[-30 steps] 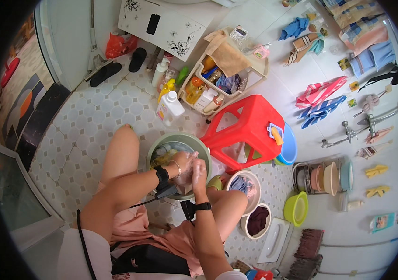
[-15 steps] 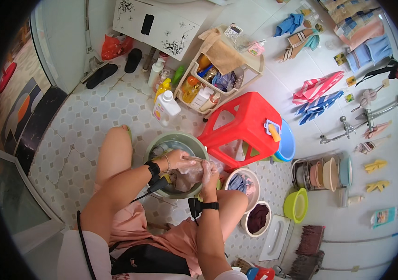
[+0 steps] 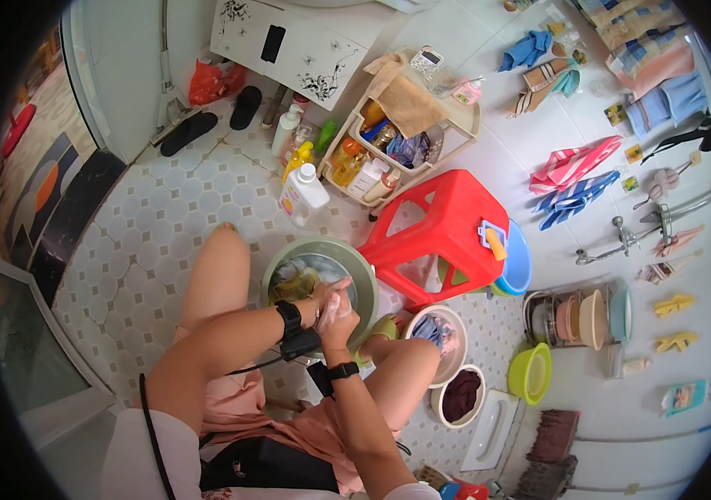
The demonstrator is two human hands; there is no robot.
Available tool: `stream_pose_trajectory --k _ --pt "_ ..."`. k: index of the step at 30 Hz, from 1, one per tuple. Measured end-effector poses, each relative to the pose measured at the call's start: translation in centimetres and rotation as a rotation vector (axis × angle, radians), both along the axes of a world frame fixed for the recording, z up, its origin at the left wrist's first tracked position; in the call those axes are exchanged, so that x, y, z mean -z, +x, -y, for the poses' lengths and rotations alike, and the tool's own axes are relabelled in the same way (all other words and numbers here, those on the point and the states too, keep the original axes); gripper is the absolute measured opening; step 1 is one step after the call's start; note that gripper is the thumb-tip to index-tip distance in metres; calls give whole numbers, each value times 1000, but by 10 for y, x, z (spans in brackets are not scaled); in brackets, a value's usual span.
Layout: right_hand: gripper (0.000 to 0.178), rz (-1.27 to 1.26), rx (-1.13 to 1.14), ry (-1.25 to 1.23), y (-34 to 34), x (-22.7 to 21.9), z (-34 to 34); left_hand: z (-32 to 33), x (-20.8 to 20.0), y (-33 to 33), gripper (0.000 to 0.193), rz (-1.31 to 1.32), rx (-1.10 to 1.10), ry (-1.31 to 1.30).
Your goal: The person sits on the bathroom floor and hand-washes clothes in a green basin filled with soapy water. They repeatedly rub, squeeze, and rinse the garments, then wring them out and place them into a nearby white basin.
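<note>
Over the near right part of the green basin point(image 3: 363, 279), which stands on the tiled floor point(image 3: 172, 225), the left hand point(image 3: 323, 296) and the right hand point(image 3: 340, 324) are pressed together, fingers bent over one another, with white suds point(image 3: 332, 309) between and on them. Whether a fold of fabric is pinched there I cannot tell. An olive-yellow cloth point(image 3: 299, 285) lies in the cloudy water point(image 3: 336, 268) toward the basin's left edge, seemingly apart from the fingertips.

The step in hand looks like rubbing by hand in soapy water. The next move, I judge, calls for a firm hold despite slippery fingers, hands low within the rim, and the black box point(image 3: 300, 342) at the left wrist clear of the wet.

At the edges, the red stool point(image 3: 443, 237) stands just beside the basin's right rim, a green slipper point(image 3: 385, 328) near its lower right, a white tub point(image 3: 457, 360) of clothes beyond. The left leg point(image 3: 218, 271) bounds the left side. More room for moving seems to lie past the upper left edge, toward the black slippers point(image 3: 189, 133).
</note>
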State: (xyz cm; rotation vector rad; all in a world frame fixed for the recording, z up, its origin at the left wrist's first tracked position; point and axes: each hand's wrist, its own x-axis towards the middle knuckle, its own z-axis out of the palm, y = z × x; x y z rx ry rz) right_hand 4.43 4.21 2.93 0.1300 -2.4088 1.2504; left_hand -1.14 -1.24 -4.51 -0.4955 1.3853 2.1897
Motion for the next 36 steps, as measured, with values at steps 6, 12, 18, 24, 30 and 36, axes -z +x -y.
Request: stream_pose_trajectory --k 6,12,18,24,30,36 --pt "39 147 202 146 -21 4 -21 -12 -12 11 36 13 -8 251" --pt "37 180 133 -46 -28 10 -32 -15 -53 19 36 17 -111 -37" --pt "31 308 78 134 -8 -16 -11 -3 -9 11 36 4 -64 156" --pt "30 -13 45 173 -7 -6 -12 -12 -27 21 37 65 -26 178" --pt "37 174 163 122 -25 2 -28 -7 -68 23 38 100 -5 -11" --pt "33 237 129 65 -10 -11 -17 -12 -42 12 42 -59 -114 206"
